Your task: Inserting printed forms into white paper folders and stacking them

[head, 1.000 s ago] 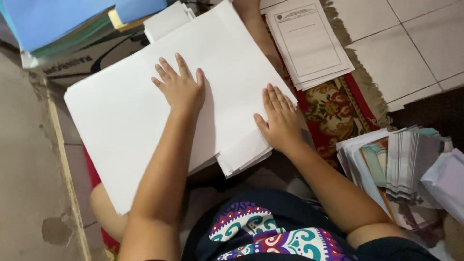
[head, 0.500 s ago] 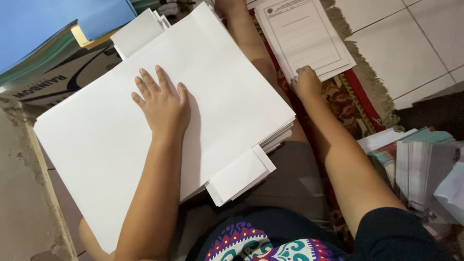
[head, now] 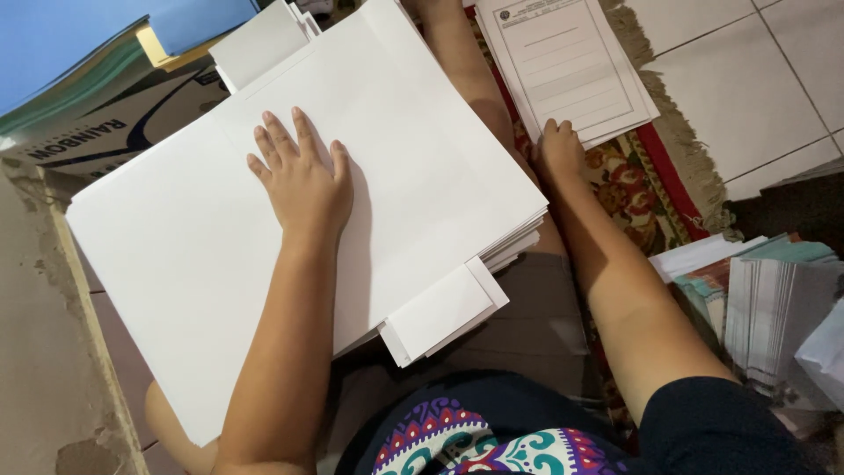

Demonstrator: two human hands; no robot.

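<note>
Two hands are at work in the head view, and we take them in turn. Our left hand point(head: 303, 180) lies flat and open on a big stack of blank white sheets point(head: 422, 167), fingers spread, palm pressing down, gripping nothing. That stack rests across our lap and reaches from the lower left up toward the top middle of the view, its edges fanned a little at the right side. Smaller white folded slips point(head: 444, 310) stick out from under the stack's near corner, and another bundle of small white sheets point(head: 259, 42) pokes out at its far corner.

Our right hand point(head: 560, 151) reaches out past the stack to a separate pile of printed forms point(head: 567, 66), which lies on a patterned red rug point(head: 633, 189) with a fringed edge. The fingertips touch the near edge of that pile; we cannot tell whether they pinch a sheet or only rest there, since the fingers curl away from us.

Beyond the rug we see pale floor tiles point(head: 738, 97). At the upper left lie a blue folder point(head: 79, 35) and a cardboard box point(head: 105, 132) beneath the big stack's far side. At the right edge stand bundles of greenish and white booklets point(head: 774, 299), well apart from both hands. Low in the view sits our dark, brightly patterned clothing point(head: 492, 440).
</note>
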